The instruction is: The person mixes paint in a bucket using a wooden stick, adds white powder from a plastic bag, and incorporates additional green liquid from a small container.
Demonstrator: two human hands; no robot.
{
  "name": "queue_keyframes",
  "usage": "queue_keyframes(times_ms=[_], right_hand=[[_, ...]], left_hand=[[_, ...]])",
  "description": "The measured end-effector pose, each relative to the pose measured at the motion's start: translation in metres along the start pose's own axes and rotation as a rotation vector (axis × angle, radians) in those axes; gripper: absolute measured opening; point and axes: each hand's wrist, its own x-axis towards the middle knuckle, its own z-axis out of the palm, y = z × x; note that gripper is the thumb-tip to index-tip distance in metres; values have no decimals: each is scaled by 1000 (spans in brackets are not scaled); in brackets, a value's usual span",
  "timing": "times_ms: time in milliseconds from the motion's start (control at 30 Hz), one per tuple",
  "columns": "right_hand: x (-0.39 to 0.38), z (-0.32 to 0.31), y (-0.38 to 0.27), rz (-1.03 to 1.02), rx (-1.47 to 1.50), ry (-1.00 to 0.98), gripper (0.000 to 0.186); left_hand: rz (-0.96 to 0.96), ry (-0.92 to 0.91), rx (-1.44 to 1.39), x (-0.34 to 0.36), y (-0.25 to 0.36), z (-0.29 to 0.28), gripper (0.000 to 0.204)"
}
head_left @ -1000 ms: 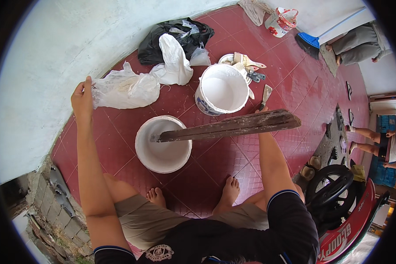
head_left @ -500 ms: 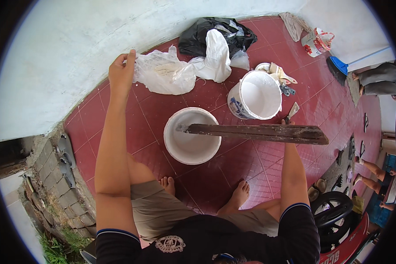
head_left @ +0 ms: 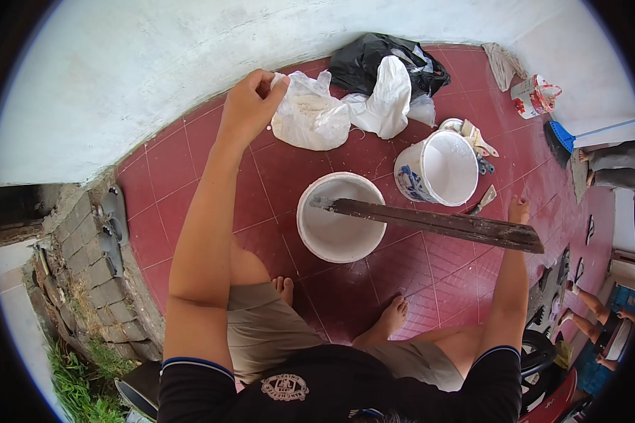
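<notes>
My left hand pinches the edge of a clear plastic bag that has pale powder in it. A white bucket stands in front of me with whitish material inside. A dark wooden plank leans in it, its top end slanting to the right. My right hand is beyond the plank, fingers curled, with nothing visible in them; the plank crosses in front of its wrist. A putty knife lies on the floor just left of that hand, apart from it.
A second white bucket stands right of the first, with brushes behind it. A white sack and black plastic bag lie by the wall. Farther right are a red-and-white pail, a blue broom and other people's legs.
My right hand has moved right, away from the putty knife, which stays on the floor. My left hand still has the clear bag's edge. The whole view has shifted left.
</notes>
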Motion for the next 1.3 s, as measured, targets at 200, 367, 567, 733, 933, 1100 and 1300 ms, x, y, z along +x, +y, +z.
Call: queue_keyframes(times_ms=[200, 367, 567, 733, 933, 1100, 1300], right_hand=[[72, -113, 11, 194, 325, -15, 42], [101, -264, -74, 7, 718, 288, 39], [-101, -365, -332, -406, 747, 21, 32], [-216, -287, -462, -588, 688, -505, 45], [-210, -166, -511, -415, 529, -571, 67], [-197, -137, -520, -360, 564, -774, 53], [-179, -137, -548, -535, 740, -658, 34]], left_hand=[[100, -9, 39, 1, -17, -11, 32], [144, -24, 56, 1, -23, -16, 30], [44, -147, -26, -9, -4, -14, 32], [14, -169, 23, -14, -13, -27, 32], [52, -225, -6, -12, -5, -22, 30], [80, -179, -86, -4, -18, -22, 27], [228, 26, -269, 20, -27, -4, 22]])
